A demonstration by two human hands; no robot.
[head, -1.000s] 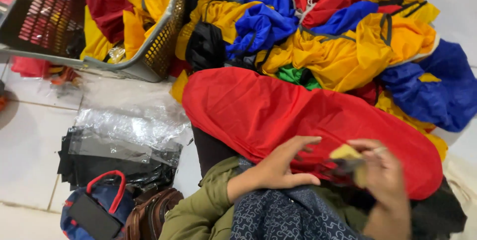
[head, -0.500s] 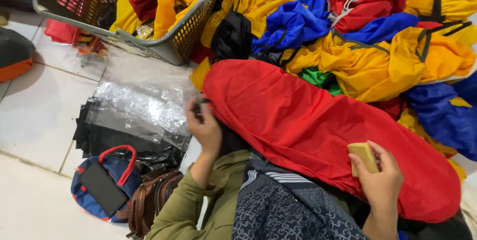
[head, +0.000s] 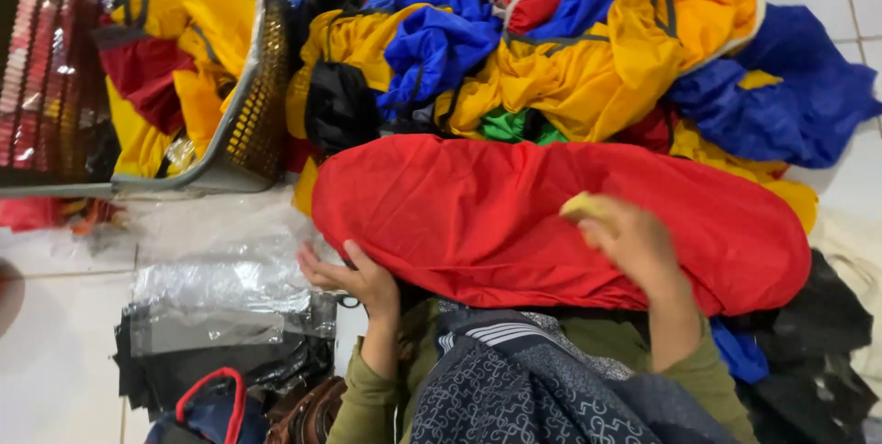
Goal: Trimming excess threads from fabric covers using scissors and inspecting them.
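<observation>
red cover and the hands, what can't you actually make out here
Head view only:
- Left hand: fingertips tucked under the red cover's edge.
- Right hand: covers most of a small yellowish object; its kind is unclear.
- Basket: cut off by the frame's top and left edges.

The cloth under both hands is plain red. The block at the right fingers is pale yellow. Beyond the fingers, the heap mixes yellow, blue, red, black and a patch of green. Far left of the left fingers, the basket is grey with yellow mesh. Just left of them, the bags are clear over black. The sleeves are olive. The lap fabric is dark grey with a pale scroll pattern. The floor is white tile.
</observation>
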